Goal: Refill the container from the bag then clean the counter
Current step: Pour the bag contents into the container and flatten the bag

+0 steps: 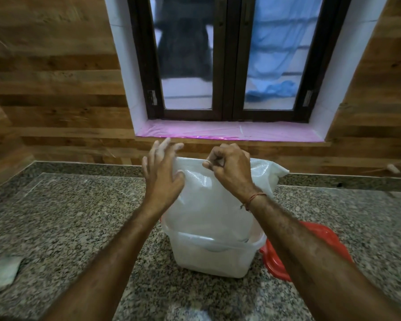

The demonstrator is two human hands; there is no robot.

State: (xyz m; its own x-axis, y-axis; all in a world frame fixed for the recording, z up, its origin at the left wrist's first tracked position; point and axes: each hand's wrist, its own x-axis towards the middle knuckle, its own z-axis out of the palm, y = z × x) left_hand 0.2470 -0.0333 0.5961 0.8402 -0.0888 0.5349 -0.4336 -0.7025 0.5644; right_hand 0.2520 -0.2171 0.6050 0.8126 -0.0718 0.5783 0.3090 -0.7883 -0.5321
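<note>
Now my right hand pinches the top edge of the translucent white plastic bag, upended in the clear plastic container on the speckled granite counter; my left hand is spread open beside it. A slipped pinch could spill contents.

We see two bare forearms without sleeves, lightly haired; a thin reddish thread bracelet circles the wrist behind the right hand.
</note>
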